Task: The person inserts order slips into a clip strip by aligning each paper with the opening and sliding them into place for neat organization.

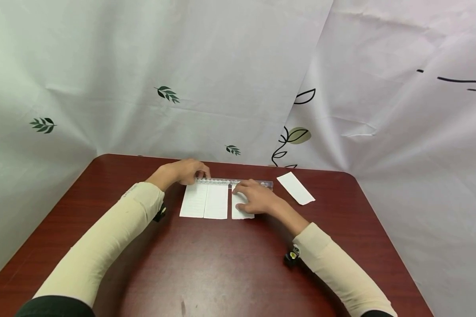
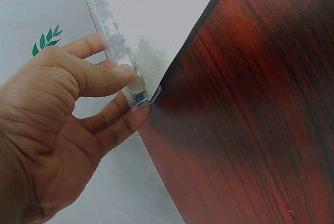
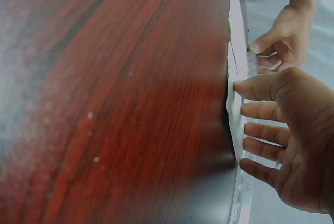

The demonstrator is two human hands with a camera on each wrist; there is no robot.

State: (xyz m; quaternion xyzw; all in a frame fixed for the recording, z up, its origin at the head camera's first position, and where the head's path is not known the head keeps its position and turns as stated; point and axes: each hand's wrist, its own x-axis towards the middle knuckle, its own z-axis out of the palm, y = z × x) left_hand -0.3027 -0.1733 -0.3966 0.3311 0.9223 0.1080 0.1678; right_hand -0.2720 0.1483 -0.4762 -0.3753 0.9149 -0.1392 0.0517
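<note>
A clear plastic binder strip (image 1: 222,181) with a row of bumps lies along the top of the white paper sheets. My left hand (image 1: 187,171) pinches its left end; in the left wrist view the thumb presses the strip (image 2: 117,49) from above, with fingers beneath. Two lined white sheets (image 1: 204,201) lie side by side below the strip. Slightly apart on their right is another white sheet (image 1: 243,209). Over that sheet, my right hand (image 1: 258,197) spreads its fingers, the fingertips resting on the paper in the right wrist view.
A loose white paper strip (image 1: 295,188) lies slanted on the dark red wooden table (image 1: 206,264), right of the hands. A pale cloth (image 1: 222,88) printed with leaves hangs behind the table's far edge.
</note>
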